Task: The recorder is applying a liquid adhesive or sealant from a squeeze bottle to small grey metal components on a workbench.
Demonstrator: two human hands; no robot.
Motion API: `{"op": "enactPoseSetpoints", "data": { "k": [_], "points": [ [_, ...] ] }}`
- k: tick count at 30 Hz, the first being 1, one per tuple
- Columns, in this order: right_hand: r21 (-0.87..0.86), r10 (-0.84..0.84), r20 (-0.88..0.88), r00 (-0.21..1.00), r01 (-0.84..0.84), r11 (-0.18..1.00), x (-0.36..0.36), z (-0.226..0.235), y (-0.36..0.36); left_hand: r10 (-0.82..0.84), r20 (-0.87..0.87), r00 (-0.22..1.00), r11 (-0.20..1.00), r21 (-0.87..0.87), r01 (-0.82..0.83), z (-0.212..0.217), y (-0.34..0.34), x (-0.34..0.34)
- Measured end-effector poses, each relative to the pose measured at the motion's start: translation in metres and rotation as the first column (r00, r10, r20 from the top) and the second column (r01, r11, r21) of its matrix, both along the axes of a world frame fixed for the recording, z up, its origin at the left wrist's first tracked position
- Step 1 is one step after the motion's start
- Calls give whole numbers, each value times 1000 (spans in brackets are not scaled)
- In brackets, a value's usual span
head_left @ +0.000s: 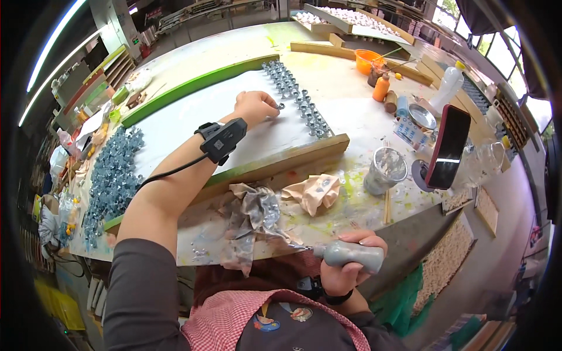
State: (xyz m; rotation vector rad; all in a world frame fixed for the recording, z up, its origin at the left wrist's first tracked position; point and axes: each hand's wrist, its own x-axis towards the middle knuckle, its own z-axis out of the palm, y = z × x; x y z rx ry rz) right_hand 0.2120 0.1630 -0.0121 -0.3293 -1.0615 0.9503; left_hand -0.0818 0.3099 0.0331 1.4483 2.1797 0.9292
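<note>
At the far left of the desk (351, 88) lies a heap of small blue-grey figurines (111, 181), packed close along the left end of a white board (193, 117). The board has a green strip along its far edge and a wooden rail along its near edge. The left hand (254, 107) reaches out over the board, a black wrist device (221, 139) with a cable strapped behind it; its fingers are pinched on one small grey figurine (281, 106), held just beside a double row of like grey pieces (295, 96) that runs from far to near along the board's right side. The pieces are shiny and knob-shaped, each standing upright.

Nearer, in front of the rail, lie crumpled paint-stained rags (252, 213) and a peach-coloured cloth (313, 193). The right hand (351, 266) sits close to the body at the desk's near edge, clenched around a grey-smeared tool handle (351, 254) whose thin tip points left toward the rags.

Right of the board stand a paint-coated cup (386, 169), a propped phone with a red case (448, 146), an orange bottle (381, 88), an orange bowl (369, 58) and a white bottle (446, 88). The board's middle is bare; the right side of the desk is crowded up to its edge.
</note>
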Motion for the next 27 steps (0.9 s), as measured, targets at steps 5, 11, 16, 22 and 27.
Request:
{"op": "enactPoseSetpoints", "data": {
  "k": [5,11,16,22,27],
  "points": [
    [-8,-31,5,1000,31,999,6,-6,8,39,-55,998,996,-83,-44,-3,0,-5],
    [-60,0,-30,1000,-2,998,7,-8,11,20,-139,990,993,-109,-35,1,-4,-3],
    [-64,22,25,999,-20,998,10,-6,13,-89,-301,949,990,-128,52,1,-2,-13],
    [-48,-14,59,998,17,999,13,-6,16,-132,-323,937,991,-65,118,-7,-4,-26],
    [-24,-33,59,998,34,999,15,-5,23,-157,-234,960,971,143,193,-8,14,-27]
  ]
}}
